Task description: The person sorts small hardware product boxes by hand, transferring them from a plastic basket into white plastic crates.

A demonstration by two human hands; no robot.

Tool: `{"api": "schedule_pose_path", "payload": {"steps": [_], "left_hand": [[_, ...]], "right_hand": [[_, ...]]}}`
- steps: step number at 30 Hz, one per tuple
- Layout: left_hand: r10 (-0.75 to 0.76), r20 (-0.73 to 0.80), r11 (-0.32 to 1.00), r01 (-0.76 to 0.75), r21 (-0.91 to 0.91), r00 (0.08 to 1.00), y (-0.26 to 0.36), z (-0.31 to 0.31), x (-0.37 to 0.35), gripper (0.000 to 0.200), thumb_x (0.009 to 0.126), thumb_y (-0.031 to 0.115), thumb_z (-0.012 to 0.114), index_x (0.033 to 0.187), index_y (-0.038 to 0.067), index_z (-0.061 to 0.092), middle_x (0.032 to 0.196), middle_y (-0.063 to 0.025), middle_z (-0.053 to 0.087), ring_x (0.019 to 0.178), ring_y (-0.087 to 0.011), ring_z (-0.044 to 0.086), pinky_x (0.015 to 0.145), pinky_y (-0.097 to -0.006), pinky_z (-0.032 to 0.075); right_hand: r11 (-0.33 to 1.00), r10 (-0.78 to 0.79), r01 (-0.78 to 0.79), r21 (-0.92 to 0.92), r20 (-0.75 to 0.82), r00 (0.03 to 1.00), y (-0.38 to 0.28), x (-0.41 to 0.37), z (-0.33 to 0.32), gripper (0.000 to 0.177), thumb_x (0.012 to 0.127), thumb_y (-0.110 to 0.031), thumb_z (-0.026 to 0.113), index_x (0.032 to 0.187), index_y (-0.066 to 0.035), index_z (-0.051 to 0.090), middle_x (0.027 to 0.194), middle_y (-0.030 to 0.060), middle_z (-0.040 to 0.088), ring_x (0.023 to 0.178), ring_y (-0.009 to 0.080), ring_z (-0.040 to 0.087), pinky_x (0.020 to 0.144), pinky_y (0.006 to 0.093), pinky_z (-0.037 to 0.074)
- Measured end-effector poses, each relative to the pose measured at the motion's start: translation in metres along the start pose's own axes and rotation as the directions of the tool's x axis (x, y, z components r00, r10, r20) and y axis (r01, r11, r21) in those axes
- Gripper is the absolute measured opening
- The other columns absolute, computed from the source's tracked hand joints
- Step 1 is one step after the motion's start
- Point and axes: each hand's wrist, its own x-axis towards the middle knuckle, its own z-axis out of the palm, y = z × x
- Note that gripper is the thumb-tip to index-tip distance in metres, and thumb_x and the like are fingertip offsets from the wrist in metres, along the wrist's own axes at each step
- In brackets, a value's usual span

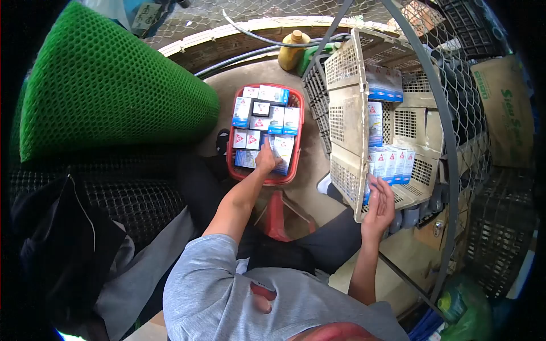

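Observation:
My left hand reaches down into a red plastic basket, fingers stretched out and touching the small cartons packed there. A white and blue carton lies right beside its fingertips. Other cartons in the basket show red logos, among them a dark-edged one. On the right, my right hand is raised at the near edge of a beige plastic crate, with its fingers apart. Close to those fingers stands a row of white and blue cartons. More cartons sit farther back in the crate.
A large roll of green plastic mesh lies at the left, above black mesh. A yellow jug stands behind the basket. Metal frame bars and wire netting pass along the right, near a brown sack.

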Motion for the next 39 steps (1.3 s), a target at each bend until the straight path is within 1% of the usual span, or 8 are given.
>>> {"api": "schedule_pose_path", "payload": {"steps": [7, 19, 22, 27, 29, 31, 35, 39], "left_hand": [[0.032, 0.216, 0.989, -0.062, 0.134, 0.976, 0.024, 0.024, -0.004, 0.129, 0.069, 0.028, 0.095, 0.161, 0.055, 0.008, 0.154, -0.0197, 0.033, 0.130, -0.0468, 0.055, 0.104, -0.0599, 0.052], [-0.203, 0.062, 0.979, 0.203, -0.005, 0.977, 0.047, -0.019, -0.020, 0.125, 0.071, 0.051, 0.090, 0.165, 0.046, 0.008, 0.145, -0.0268, 0.044, 0.126, -0.0447, 0.059, 0.101, -0.0535, 0.053], [0.018, -0.260, 0.962, -0.087, -0.258, 0.966, 0.043, -0.052, -0.064, 0.115, 0.070, 0.031, 0.087, 0.164, 0.019, 0.023, 0.133, -0.0288, 0.054, 0.115, -0.0460, 0.060, 0.105, -0.0504, 0.050], [0.305, -0.504, 0.819, -0.492, -0.295, 0.808, 0.100, -0.140, -0.175, 0.119, 0.068, 0.017, 0.091, 0.163, 0.008, 0.022, 0.144, -0.0256, 0.051, 0.126, -0.0375, 0.058, 0.104, -0.0444, 0.053], [0.348, -0.249, 0.582, -0.417, -0.698, 0.904, 0.160, -0.203, -0.253, 0.122, 0.068, 0.014, 0.093, 0.165, 0.008, 0.019, 0.151, -0.0238, 0.047, 0.130, -0.0335, 0.057, 0.099, -0.0434, 0.057], [0.541, -0.322, 0.472, -0.597, -0.649, 0.777, 0.164, -0.215, -0.272, 0.124, 0.067, 0.016, 0.095, 0.165, 0.009, 0.019, 0.156, -0.0227, 0.043, 0.128, -0.0268, 0.058, 0.092, -0.0366, 0.059], [0.561, -0.291, 0.521, -0.604, -0.603, 0.775, 0.169, -0.213, -0.260, 0.103, 0.084, 0.017, 0.083, 0.163, 0.003, 0.019, 0.157, -0.0245, 0.042, 0.139, -0.0343, 0.048, 0.114, -0.0459, 0.043], [0.405, -0.260, 0.543, -0.460, -0.703, 0.877, 0.172, -0.159, -0.199, 0.076, 0.091, 0.009, 0.070, 0.158, 0.004, 0.034, 0.146, -0.0249, 0.051, 0.138, -0.0283, 0.047, 0.119, -0.0438, 0.034]], "right_hand": [[0.990, -0.132, 0.132, 0.054, -0.005, 0.991, -0.033, 0.001, 0.013, 0.037, 0.104, 0.004, 0.043, 0.139, 0.011, 0.051, 0.133, 0.0263, 0.064, 0.126, 0.0317, 0.063, 0.112, 0.0427, 0.047], [0.994, -0.104, 0.107, 0.021, -0.108, 0.989, -0.025, -0.010, -0.011, 0.031, 0.107, 0.000, 0.043, 0.135, 0.011, 0.054, 0.126, 0.0257, 0.067, 0.118, 0.0307, 0.067, 0.106, 0.0427, 0.051], [0.991, -0.114, 0.122, 0.058, -0.116, 0.987, -0.026, 0.002, 0.007, 0.031, 0.107, 0.000, 0.045, 0.135, 0.010, 0.054, 0.123, 0.0244, 0.068, 0.116, 0.0303, 0.068, 0.106, 0.0420, 0.052], [0.946, -0.046, -0.018, 0.322, 0.189, 0.981, -0.053, 0.012, 0.056, 0.053, 0.101, -0.008, 0.061, 0.149, 0.004, 0.043, 0.140, 0.0263, 0.057, 0.127, 0.0289, 0.061, 0.106, 0.0414, 0.051], [0.940, 0.030, -0.160, 0.303, 0.392, 0.920, -0.067, 0.006, 0.063, 0.073, 0.096, -0.009, 0.070, 0.158, -0.001, 0.032, 0.146, 0.0256, 0.052, 0.130, 0.0292, 0.059, 0.105, 0.0427, 0.050], [0.997, -0.074, 0.068, 0.029, 0.443, 0.894, -0.065, 0.008, 0.056, 0.088, 0.092, -0.008, 0.075, 0.163, -0.004, 0.022, 0.145, 0.0243, 0.052, 0.127, 0.0300, 0.060, 0.102, 0.0420, 0.052], [0.871, 0.150, -0.291, 0.397, 0.350, 0.925, -0.065, 0.020, 0.057, 0.081, 0.091, -0.005, 0.075, 0.159, 0.001, 0.031, 0.140, 0.0230, 0.054, 0.125, 0.0299, 0.061, 0.097, 0.0375, 0.057], [0.988, -0.034, 0.078, -0.130, 0.311, 0.950, -0.007, 0.014, 0.113, 0.080, 0.087, -0.011, 0.077, 0.153, 0.011, 0.035, 0.141, 0.0326, 0.051, 0.133, 0.0463, 0.053, 0.106, 0.0468, 0.050]]}}
